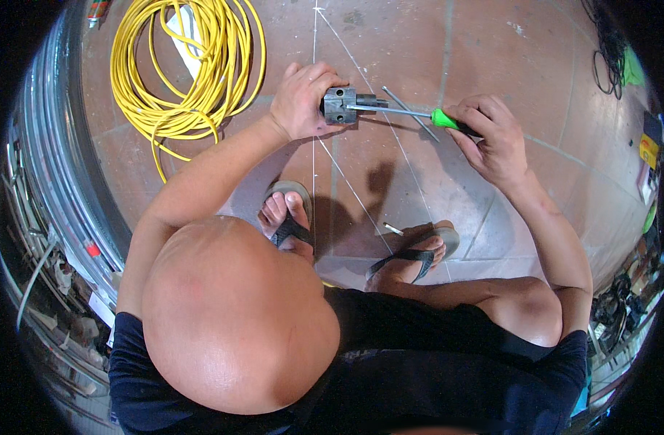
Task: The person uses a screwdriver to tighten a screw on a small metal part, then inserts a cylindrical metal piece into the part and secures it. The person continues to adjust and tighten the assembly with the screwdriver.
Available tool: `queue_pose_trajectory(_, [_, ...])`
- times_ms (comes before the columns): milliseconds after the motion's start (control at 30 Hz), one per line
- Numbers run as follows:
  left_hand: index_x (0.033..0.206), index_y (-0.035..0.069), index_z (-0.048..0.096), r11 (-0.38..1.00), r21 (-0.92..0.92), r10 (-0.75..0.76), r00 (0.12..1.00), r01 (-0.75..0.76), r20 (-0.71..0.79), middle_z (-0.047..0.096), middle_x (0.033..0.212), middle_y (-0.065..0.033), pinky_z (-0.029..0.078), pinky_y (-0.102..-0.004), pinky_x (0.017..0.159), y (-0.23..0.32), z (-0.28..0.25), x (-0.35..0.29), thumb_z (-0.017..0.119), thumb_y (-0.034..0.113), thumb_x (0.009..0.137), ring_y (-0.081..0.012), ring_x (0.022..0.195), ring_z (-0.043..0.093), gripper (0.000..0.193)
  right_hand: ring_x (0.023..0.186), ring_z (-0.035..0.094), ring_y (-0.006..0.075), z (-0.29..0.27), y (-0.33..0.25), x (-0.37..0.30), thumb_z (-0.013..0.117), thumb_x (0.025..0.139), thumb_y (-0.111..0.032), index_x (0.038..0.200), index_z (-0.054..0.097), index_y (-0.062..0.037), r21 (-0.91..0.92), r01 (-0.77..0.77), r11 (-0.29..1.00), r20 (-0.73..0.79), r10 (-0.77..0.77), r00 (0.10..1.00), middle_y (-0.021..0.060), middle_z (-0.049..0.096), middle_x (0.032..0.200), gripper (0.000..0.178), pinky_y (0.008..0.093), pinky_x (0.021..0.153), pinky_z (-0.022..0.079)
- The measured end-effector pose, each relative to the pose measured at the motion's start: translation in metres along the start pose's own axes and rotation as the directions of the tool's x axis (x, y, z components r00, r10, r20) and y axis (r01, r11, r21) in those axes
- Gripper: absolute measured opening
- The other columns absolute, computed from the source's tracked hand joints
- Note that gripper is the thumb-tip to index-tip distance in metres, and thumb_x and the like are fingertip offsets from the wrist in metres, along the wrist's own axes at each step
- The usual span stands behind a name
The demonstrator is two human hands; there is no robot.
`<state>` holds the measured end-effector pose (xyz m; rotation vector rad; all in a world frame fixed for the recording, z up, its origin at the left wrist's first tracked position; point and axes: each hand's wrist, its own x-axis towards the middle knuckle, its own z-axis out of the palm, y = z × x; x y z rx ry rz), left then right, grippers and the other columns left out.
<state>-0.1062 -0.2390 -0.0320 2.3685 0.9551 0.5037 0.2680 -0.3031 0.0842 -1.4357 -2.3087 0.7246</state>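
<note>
My left hand [305, 100] is closed round a dark grey metal block [339, 106] with round holes in its face and a narrower stub on its right side. In my right hand [491, 134] is a screwdriver [443, 120] with a green and black handle. Its steel shaft reaches left across the stub, and the tip meets the block's face near the middle. Whether the tip sits in a slot is too small to tell. A thin metal rod [426, 129] lies slanted on the floor, passing beneath the shaft.
A coil of yellow cable [121, 80] lies on the tiled floor [491, 51] at the far left. Long metal profiles [71, 167] run along the left side. A cigarette-like white stick [393, 229] is between my sandalled feet. Black cord [606, 65] lies far right.
</note>
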Motion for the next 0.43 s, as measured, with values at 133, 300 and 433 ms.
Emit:
queue_pose_trajectory(133, [0.123,0.015,0.074,1.000,0.003,0.007,1.000,-0.007,0.009,0.068,0.114,-0.0077,0.044,-0.0475,0.094,-0.002,0.003,-0.002,0.099,0.052,0.067,-0.0324,0.106,0.070,0.072,0.102,0.070,0.0327,0.003,0.000,-0.008,0.087,0.091,-0.015,0.122,0.082,-0.0146,-0.021,-0.040,0.999,0.013,0.040,0.999,0.0094,0.073,0.110,0.032,0.0451,0.086,0.058])
queue_pose_trajectory(300, [0.127,0.014,0.070,0.999,0.040,-0.014,0.998,0.011,0.059,0.070,0.115,-0.0110,0.044,-0.0534,0.099,0.003,0.001,-0.003,0.099,0.053,0.067,-0.0350,0.108,0.069,0.077,0.109,0.069,0.0360,0.007,0.006,-0.017,0.086,0.092,-0.021,0.124,0.082,-0.0156,-0.061,-0.045,0.997,0.015,0.046,0.999,0.0126,0.072,0.115,0.032,0.0475,0.090,0.059])
queue_pose_trajectory(433, [0.131,0.010,0.068,0.981,-0.083,-0.160,0.972,0.177,0.173,0.072,0.116,-0.0180,0.046,-0.0586,0.106,0.022,-0.012,0.004,0.096,0.043,0.064,-0.0419,0.112,0.068,0.080,0.116,0.067,0.0417,0.002,0.002,-0.017,0.087,0.091,-0.030,0.120,0.078,-0.0076,-0.013,-0.076,0.997,0.043,0.077,0.996,0.0188,0.068,0.123,0.037,0.0517,0.096,0.059])
